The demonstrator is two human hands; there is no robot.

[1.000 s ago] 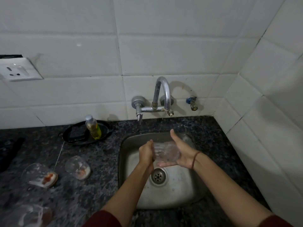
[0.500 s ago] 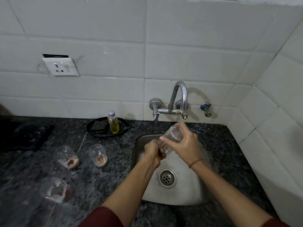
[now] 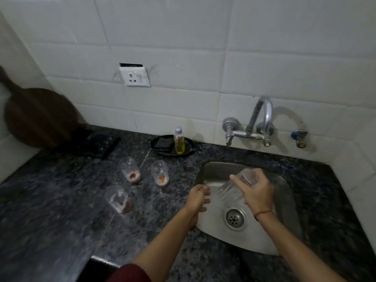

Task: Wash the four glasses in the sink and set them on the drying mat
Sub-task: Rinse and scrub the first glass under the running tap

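Your right hand (image 3: 256, 191) grips a clear glass (image 3: 237, 185) tilted over the sink (image 3: 284, 200), its base uppermost. Your left hand (image 3: 197, 198) hangs empty at the sink's left rim, fingers loosely curled. Three dirty glasses (image 3: 130, 173) — reddish dregs inside — stand on the counter (image 3: 61, 210) left of the sink, near a soap bottle (image 3: 179, 141) at the back edge.

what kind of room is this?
Most likely a home kitchen: a steel sink set in a dark granite counter, a wall tap on white tiles, and dirty glasses awaiting washing.
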